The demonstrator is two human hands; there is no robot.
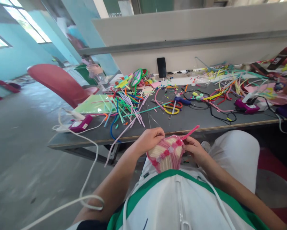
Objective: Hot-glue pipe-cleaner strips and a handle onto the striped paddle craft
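A pink and cream craft piece, with a row of pink and red fuzzy flowers across it, is held over my lap below the table's front edge. The closed fingers of my left hand grip its upper left edge. At its upper right my right hand has its fingers pinched on the edge, by the base of a pink pipe cleaner that sticks out up and to the right.
Many pipe cleaners lie heaped on the grey table. Behind them a black phone leans upright. A blue glue gun, scissors and purple power strips are also there. A white cable hangs at the left.
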